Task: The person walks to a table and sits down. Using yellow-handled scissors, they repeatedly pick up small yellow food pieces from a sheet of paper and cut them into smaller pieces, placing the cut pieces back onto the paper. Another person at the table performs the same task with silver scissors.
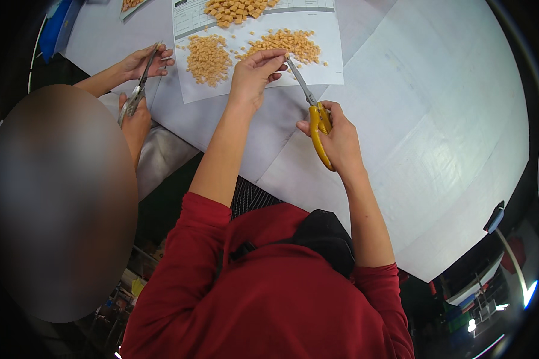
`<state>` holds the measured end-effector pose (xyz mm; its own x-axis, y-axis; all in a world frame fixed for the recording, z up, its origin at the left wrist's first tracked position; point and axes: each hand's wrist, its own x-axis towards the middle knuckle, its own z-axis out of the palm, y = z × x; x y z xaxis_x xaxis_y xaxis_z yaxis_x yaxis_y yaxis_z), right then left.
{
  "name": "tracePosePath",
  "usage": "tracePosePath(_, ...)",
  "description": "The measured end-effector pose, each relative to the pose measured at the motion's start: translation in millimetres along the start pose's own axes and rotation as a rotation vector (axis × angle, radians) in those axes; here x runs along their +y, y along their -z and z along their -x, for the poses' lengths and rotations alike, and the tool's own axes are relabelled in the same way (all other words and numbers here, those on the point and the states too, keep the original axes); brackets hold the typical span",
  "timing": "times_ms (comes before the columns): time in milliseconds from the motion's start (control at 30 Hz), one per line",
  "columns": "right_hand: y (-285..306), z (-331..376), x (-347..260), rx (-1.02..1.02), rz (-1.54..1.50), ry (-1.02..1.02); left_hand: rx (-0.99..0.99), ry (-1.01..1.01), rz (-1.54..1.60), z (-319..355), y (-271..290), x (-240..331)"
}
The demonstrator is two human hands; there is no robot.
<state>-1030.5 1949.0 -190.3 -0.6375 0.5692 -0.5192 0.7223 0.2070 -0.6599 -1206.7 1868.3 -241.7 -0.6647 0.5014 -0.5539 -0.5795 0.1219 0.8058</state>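
Note:
My right hand [339, 140] is closed round the yellow handles of a pair of scissors [320, 131]. Their metal blades point up and to the left, with the tips meeting the fingertips of my left hand [256, 78]. Those fingers pinch a small orange-tan piece [287, 56], mostly hidden by the fingers and blade tips. Just beyond the left hand lies a pile of small orange-tan cubes [290, 45] on a printed paper sheet [332, 70]. A second pile of small cubes [208, 60] sits to its left, and larger cubes [236, 11] are heaped at the far edge.
At the left, a co-worker's hands [139, 66] hold another pair of scissors [139, 90]. A blue bin [57, 30] stands at the far left, near another sheet bearing cubes [132, 7]. The pale tabletop [437, 119] stretches right, with a dark-and-blue clamp-like object [494, 218] at its edge.

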Motion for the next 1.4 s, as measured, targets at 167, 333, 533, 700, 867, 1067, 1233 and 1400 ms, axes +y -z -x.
tracePosePath(167,-1,0,-3,0.016,0.047,0.015,0.007,-0.060,-0.073,-2,5,0)
tracePosePath(333,-4,-2,-2,0.014,0.060,0.004,-0.005,-0.075,-0.108,-2,10,0)
tracePosePath(533,-7,-9,-3,-0.012,0.066,-0.061,-0.014,-0.080,-0.215,-11,17,-7)
tracePosePath(700,-8,-8,5,0.010,0.041,-0.097,-0.008,-0.045,-0.208,-11,26,-4)
tracePosePath(867,-3,4,6,0.018,0.014,-0.137,0.217,-0.876,-1.010,-2,44,-7)
tracePosePath(1067,3,31,20,0.112,0.008,-0.129,0.456,-0.576,-0.692,125,107,-46)
tracePosePath(1233,8,59,23,0.130,-0.062,-0.191,0.631,0.352,-0.849,263,250,-234)
tracePosePath(1400,-3,70,19,0.135,-0.080,-0.104,0.130,0.786,0.057,257,247,-284)
